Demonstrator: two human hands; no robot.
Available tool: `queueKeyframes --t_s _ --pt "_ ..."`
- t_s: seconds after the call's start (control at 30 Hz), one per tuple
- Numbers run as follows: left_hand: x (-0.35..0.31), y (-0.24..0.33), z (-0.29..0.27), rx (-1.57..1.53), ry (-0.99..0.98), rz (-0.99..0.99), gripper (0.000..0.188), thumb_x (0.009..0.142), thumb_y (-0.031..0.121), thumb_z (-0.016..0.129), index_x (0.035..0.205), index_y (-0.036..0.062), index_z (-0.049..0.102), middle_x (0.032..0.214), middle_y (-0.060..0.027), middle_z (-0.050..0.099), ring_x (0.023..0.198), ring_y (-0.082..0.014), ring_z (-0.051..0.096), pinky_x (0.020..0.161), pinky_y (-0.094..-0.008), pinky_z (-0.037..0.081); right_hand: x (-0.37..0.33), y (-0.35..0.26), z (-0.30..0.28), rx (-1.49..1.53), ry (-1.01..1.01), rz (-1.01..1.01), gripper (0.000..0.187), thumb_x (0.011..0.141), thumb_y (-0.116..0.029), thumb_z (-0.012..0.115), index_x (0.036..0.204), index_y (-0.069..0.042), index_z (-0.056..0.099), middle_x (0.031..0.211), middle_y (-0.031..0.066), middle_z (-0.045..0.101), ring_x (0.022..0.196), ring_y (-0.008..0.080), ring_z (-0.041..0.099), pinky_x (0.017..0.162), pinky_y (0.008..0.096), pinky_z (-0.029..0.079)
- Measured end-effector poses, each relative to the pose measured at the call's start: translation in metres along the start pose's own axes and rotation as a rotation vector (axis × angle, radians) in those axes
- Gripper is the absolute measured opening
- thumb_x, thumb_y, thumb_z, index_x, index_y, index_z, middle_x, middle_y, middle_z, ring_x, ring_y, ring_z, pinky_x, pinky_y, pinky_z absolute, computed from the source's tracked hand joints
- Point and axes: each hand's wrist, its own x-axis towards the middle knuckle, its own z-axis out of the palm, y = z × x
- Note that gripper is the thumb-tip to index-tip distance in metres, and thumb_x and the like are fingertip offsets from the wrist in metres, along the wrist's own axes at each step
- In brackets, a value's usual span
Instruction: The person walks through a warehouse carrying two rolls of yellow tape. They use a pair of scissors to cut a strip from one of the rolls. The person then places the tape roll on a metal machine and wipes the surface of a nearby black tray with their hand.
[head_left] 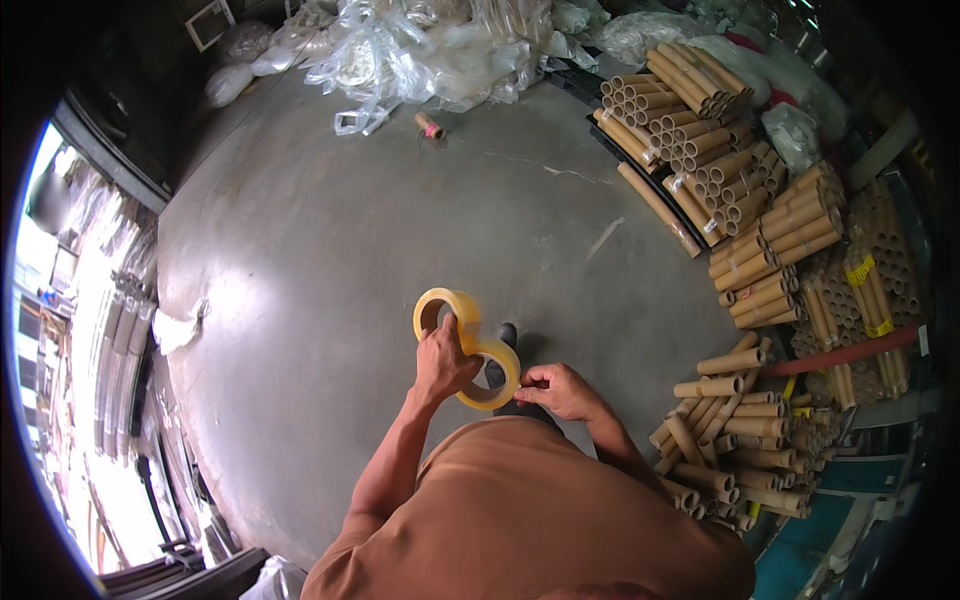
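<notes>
Two yellow tape rolls sit just below the centre of the frame, touching, the pair slanting from upper left to lower right. The upper roll (464, 308) turns its round hole up toward the camera and a little leftward; the lower roll (511, 366) also shows its hole, its lower rim tipped toward the brown shirt (530, 500). The left hand (445, 364) grasps both where they meet, its fingers (449, 323) curled, one digit hooked into the upper hole. The right hand (562, 390) has its fingers (536, 377) drawn close together at the lower roll's right edge; whether they pinch tape, I cannot tell.
</notes>
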Motion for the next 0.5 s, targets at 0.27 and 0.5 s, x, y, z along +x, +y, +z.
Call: queueKeyframes --t_s 0.27,0.5 --pt "0.228 0.013 -0.022 0.129 0.155 0.014 0.047 0.068 0.011 0.077 0.108 0.002 0.055 0.087 -0.0216 0.073 0.089 -0.0451 0.069 0.088 -0.0504 0.05 0.186 -0.081 -0.146 -0.204 0.15 -0.096 0.025 0.09 -0.022 0.079 0.102 0.0 0.075 0.094 0.0143 0.078 0.086 0.0242 0.074 0.08 0.0385 0.056" --pt "0.394 -0.005 -0.028 0.195 0.331 0.015 0.049 0.069 0.011 0.079 0.109 0.0019 0.052 0.09 -0.0196 0.07 0.09 -0.044 0.067 0.086 -0.0507 0.046 0.345 -0.133 -0.234 -0.329 0.169 -0.058 0.024 0.087 -0.02 0.077 0.099 0.0 0.074 0.094 0.0177 0.077 0.085 0.0346 0.074 0.078 0.0425 0.057"
